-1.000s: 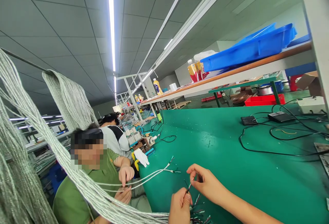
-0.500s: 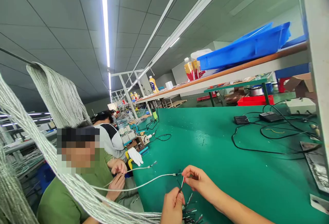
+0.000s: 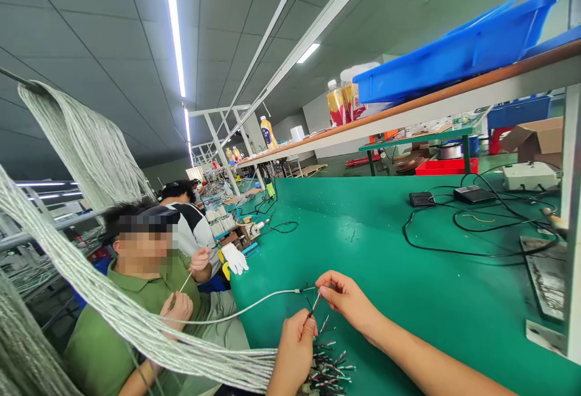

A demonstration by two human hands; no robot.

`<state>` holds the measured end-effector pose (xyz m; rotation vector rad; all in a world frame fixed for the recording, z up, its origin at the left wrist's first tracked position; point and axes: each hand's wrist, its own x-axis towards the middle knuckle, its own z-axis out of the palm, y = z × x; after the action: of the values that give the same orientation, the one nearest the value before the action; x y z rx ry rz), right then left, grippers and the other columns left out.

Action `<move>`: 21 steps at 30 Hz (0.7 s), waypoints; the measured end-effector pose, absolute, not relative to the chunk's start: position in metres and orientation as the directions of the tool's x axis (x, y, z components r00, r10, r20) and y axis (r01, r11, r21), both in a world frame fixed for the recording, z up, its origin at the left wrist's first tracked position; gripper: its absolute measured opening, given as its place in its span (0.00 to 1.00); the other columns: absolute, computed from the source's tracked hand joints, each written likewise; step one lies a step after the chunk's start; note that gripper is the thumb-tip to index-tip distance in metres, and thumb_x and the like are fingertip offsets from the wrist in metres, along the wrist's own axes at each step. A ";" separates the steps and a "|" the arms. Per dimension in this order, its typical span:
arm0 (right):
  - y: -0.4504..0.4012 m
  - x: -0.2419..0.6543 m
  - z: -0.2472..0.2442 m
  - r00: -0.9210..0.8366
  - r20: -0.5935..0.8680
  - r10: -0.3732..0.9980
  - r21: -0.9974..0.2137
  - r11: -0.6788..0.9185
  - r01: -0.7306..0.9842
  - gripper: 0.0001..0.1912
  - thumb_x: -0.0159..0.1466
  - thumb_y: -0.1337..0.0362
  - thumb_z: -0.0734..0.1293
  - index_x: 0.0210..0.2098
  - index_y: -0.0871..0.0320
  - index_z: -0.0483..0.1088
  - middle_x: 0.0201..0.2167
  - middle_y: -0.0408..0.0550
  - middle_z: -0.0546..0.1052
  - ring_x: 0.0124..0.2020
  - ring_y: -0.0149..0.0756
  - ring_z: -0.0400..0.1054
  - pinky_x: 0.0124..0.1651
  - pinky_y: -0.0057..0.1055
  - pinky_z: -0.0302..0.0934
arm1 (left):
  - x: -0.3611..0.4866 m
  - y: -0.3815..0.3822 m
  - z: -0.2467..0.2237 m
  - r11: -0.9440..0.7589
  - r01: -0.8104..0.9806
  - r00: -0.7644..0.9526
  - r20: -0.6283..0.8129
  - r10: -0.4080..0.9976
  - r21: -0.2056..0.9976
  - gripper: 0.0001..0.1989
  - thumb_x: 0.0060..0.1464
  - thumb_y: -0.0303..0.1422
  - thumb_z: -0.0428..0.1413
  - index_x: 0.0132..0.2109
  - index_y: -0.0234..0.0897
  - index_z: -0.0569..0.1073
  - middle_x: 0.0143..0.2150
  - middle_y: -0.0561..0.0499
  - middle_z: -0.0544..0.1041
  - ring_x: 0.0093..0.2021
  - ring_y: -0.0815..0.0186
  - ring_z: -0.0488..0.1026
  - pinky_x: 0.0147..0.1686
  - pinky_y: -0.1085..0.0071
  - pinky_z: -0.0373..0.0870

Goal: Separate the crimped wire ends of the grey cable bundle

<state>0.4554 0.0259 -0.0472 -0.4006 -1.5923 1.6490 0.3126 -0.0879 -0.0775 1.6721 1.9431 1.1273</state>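
Near the bench's front edge, my left hand (image 3: 293, 347) pinches a thin cable whose dark and white wires (image 3: 315, 304) rise from its fingertips. My right hand (image 3: 347, 300) has thumb and forefinger closed on the upper end of those wires. Beside my left hand lie many stripped cable ends (image 3: 333, 367) with black, white and red wires, belonging to a thick bundle of pale cables (image 3: 213, 356) that sweeps in from the left. A single pale cable (image 3: 261, 303) lies across the bench edge, its wire tips close to my right fingertips; whether they touch I cannot tell.
On the left a person in a green shirt (image 3: 97, 341) holds a thin cable. A white glove (image 3: 235, 258) lies on the green bench (image 3: 363, 244). Black cords (image 3: 408, 241) and a metal plate (image 3: 542, 275) are at right. Above runs a shelf with a blue tray (image 3: 454, 51).
Both my hands have shifted slightly up and left in view, still on the wires. The neighbouring person has drawn their cable off the bench and raised one hand. The view has tilted slightly.
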 end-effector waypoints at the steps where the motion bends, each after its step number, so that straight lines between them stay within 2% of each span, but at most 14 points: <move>1: 0.026 0.455 -0.048 -0.631 0.298 0.716 -0.942 0.115 -0.314 0.22 0.55 0.45 0.71 0.35 0.57 0.69 0.24 0.39 0.66 0.21 0.27 0.55 0.25 0.27 0.48 | 0.312 -0.088 -0.078 -0.011 0.668 -0.251 0.239 0.938 0.744 0.23 0.64 0.48 0.42 0.29 0.36 0.64 0.26 0.53 0.64 0.31 0.66 0.61 0.33 0.72 0.54; 5: 0.025 0.454 -0.052 -0.602 0.334 0.725 -0.940 0.213 -0.265 0.17 0.61 0.49 0.66 0.36 0.58 0.69 0.25 0.41 0.69 0.25 0.30 0.59 0.29 0.29 0.53 | 0.312 -0.088 -0.076 -0.049 0.668 -0.221 0.260 0.940 0.743 0.22 0.64 0.46 0.42 0.29 0.36 0.64 0.25 0.54 0.63 0.28 0.67 0.60 0.31 0.72 0.52; 10: 0.017 0.457 -0.053 -0.581 0.420 0.697 -0.893 0.432 -0.128 0.12 0.68 0.57 0.59 0.45 0.56 0.67 0.26 0.41 0.70 0.29 0.35 0.64 0.34 0.32 0.57 | 0.314 -0.089 -0.072 -0.050 0.652 -0.215 0.248 0.945 0.757 0.22 0.65 0.45 0.43 0.28 0.36 0.64 0.23 0.56 0.62 0.27 0.68 0.59 0.30 0.72 0.51; 14: 0.013 0.462 -0.051 -0.558 0.535 0.634 -0.785 0.618 -0.049 0.07 0.66 0.64 0.62 0.43 0.55 0.68 0.35 0.45 0.72 0.35 0.36 0.66 0.37 0.32 0.58 | 0.315 -0.089 -0.070 -0.070 0.653 -0.201 0.261 0.944 0.754 0.21 0.64 0.44 0.44 0.28 0.36 0.65 0.23 0.56 0.62 0.27 0.69 0.59 0.30 0.72 0.51; 17: 0.012 0.464 -0.050 -0.544 0.578 0.609 -0.741 0.670 -0.037 0.08 0.65 0.68 0.62 0.43 0.54 0.68 0.40 0.45 0.72 0.36 0.35 0.66 0.36 0.32 0.59 | 0.315 -0.089 -0.070 -0.078 0.652 -0.194 0.266 0.944 0.754 0.20 0.64 0.43 0.44 0.28 0.36 0.65 0.22 0.56 0.62 0.27 0.69 0.60 0.30 0.72 0.51; 21: 0.011 0.464 -0.049 -0.549 0.577 0.604 -0.737 0.675 -0.031 0.09 0.66 0.69 0.61 0.44 0.54 0.67 0.39 0.44 0.73 0.35 0.35 0.67 0.35 0.31 0.59 | 0.315 -0.088 -0.070 -0.076 0.647 -0.199 0.264 0.944 0.759 0.20 0.64 0.42 0.44 0.28 0.36 0.65 0.22 0.57 0.61 0.26 0.69 0.59 0.29 0.72 0.50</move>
<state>0.4642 0.0112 -0.0492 -0.4436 -1.9938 0.8970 0.3150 -0.0881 -0.0704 1.7140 1.8521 1.1643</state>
